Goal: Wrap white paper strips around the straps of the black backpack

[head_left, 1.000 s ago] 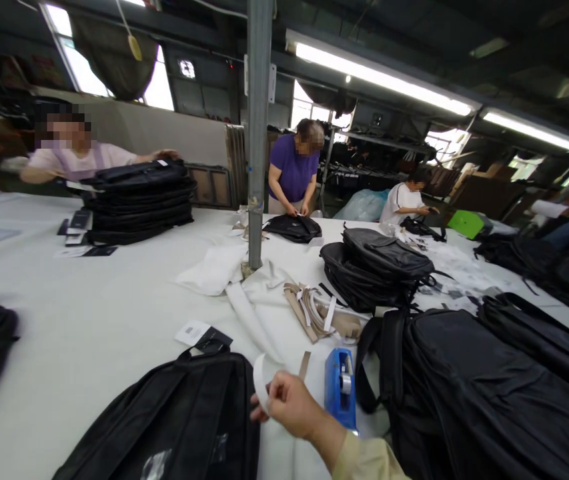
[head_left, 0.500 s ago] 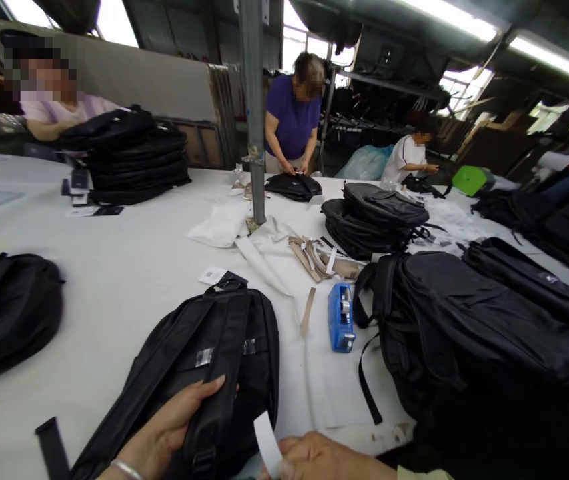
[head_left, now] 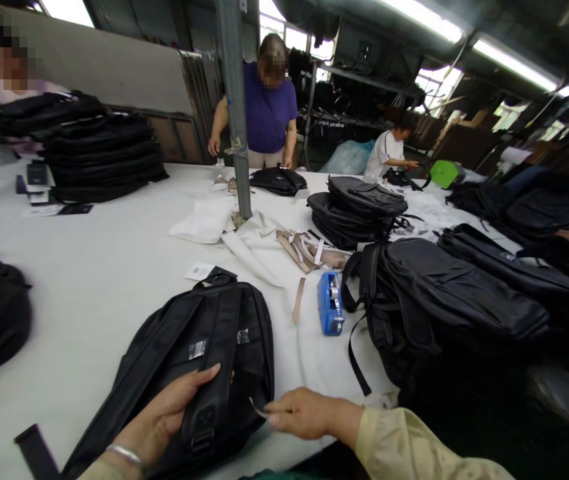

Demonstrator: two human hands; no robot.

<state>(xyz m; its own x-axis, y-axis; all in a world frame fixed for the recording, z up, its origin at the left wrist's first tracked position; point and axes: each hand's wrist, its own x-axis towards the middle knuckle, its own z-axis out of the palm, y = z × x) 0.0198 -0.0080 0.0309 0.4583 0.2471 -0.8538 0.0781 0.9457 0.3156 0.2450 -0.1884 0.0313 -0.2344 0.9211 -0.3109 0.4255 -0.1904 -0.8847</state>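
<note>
A black backpack (head_left: 164,347) lies on the table in front of me, its straps facing up and a tag (head_left: 200,271) by its top handle. My left hand (head_left: 177,403) is closed around one shoulder strap (head_left: 217,353), with the thumb on top and the fingers underneath. Small clear patches (head_left: 197,349) shine on the back panel. Just right of the bag, my right hand (head_left: 299,413) pinches a thin strip (head_left: 258,408), which is seen nearly edge-on.
A blue tape dispenser (head_left: 330,303) stands right of the bag, near a bundle of paper strips (head_left: 309,248). More black backpacks (head_left: 444,287) lie at right and in a stack (head_left: 99,157) at left. A post (head_left: 234,113) rises from the table (head_left: 114,233). Co-workers stand beyond.
My right hand has moved up and forward along the bag's right side, turning the strip from its white face to its edge. My left hand keeps its hold on the strap.
</note>
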